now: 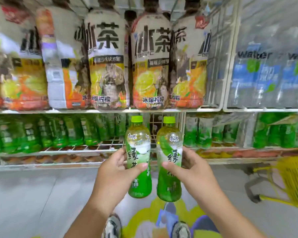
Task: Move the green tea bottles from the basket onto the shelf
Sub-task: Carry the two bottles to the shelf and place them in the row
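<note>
I hold two green tea bottles upright, side by side, in front of the lower wire shelf (79, 149). My left hand (114, 170) grips the left bottle (138, 152) round its label. My right hand (190, 166) grips the right bottle (169, 152) the same way. Both have light green caps and green labels with white characters. Behind them the shelf has a bare gap, with rows of green tea bottles (58, 133) standing to its left. The yellow basket (294, 182) is at the right edge, its inside hidden.
Large iced tea bottles (108, 60) fill the upper shelf just above the caps. Wrapped water packs (268, 71) stand at the upper right, more green bottles (272, 134) below them. Grey floor and my shoes (113, 226) are at the bottom.
</note>
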Tool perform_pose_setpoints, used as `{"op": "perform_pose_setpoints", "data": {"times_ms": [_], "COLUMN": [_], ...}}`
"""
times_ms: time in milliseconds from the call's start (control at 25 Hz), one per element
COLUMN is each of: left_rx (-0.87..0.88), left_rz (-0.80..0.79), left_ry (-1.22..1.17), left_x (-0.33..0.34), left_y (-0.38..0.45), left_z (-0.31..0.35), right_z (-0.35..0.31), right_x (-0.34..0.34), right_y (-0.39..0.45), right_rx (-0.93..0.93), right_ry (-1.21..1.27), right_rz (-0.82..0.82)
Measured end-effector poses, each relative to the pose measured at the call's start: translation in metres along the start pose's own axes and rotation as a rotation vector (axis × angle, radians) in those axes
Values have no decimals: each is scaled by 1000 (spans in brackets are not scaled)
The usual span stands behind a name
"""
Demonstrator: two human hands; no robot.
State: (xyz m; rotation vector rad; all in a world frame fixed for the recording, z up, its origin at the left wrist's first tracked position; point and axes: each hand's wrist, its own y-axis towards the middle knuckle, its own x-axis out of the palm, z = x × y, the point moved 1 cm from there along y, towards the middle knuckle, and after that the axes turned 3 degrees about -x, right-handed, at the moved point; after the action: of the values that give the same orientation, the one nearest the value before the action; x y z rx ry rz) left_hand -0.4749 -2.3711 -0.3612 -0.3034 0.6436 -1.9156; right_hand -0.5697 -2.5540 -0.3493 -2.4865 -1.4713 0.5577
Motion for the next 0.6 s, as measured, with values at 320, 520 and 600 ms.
{"op": "perform_pose_setpoints", "data": {"times_ms": [320, 520, 600], "left_rx": [40, 98, 132], "left_rz": [3, 41, 60], "left_ry": [-22, -18, -23], "left_x": [23, 24, 25], "left_y": [72, 113, 129], "left_z": [-45, -60, -62], "right_z": [62, 85, 91], "right_x": [7, 15, 18], "right_y": [65, 97, 115], "right_rx": [-17, -35, -30], "right_ry": [8, -1, -19], "right_rz": [-1, -8, 20]}}
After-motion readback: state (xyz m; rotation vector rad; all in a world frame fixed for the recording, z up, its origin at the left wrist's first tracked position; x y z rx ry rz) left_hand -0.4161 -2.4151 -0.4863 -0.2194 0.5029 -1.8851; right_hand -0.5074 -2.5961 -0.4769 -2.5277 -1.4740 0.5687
